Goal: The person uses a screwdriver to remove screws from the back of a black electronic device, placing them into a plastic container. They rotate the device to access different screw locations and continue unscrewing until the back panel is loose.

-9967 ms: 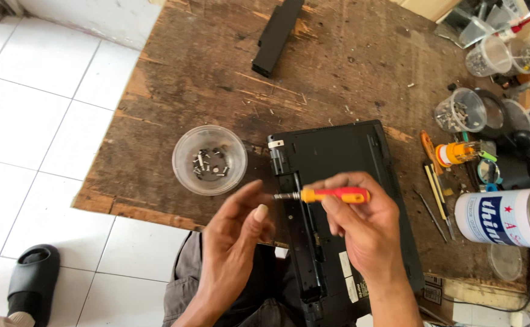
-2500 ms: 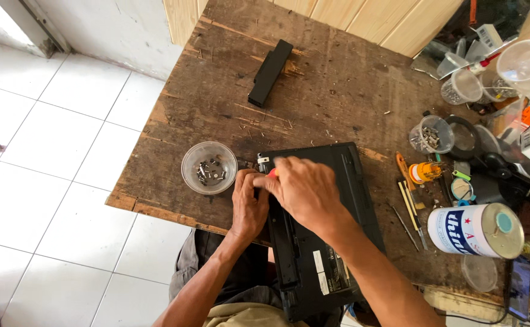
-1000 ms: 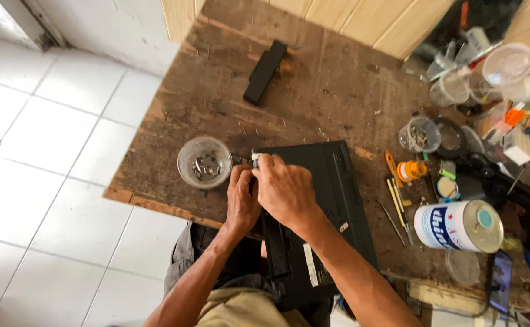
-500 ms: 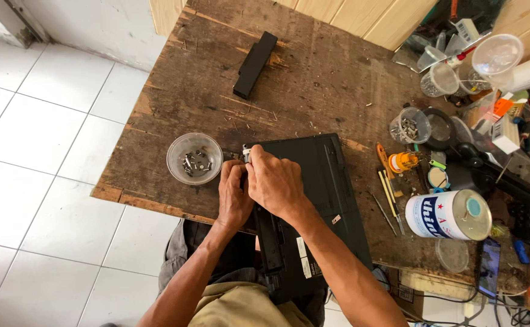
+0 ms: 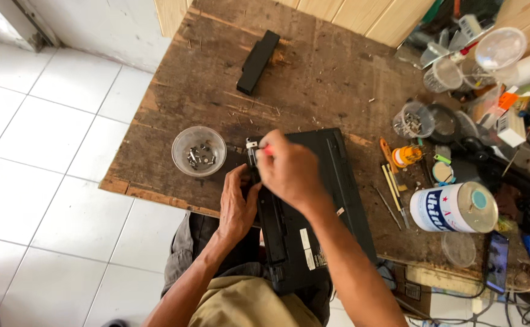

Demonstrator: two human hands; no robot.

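Right hand [image 5: 289, 169] with screwdriver [image 5: 267, 149] on laptop [image 5: 331, 200], screw bowl [image 5: 199, 151] beside.

Most of the screwdriver [image 5: 267, 149] is hidden under the right hand [image 5: 289, 172]; only a red sliver of handle is seen, and its tip cannot be made out. The laptop [image 5: 313, 206] edge beside it is covered by the left hand [image 5: 238, 203]. The contents of the bowl [image 5: 199, 151], left of the laptop, are too small to tell apart. Right of the laptop, the clutter is cut off by the edge.
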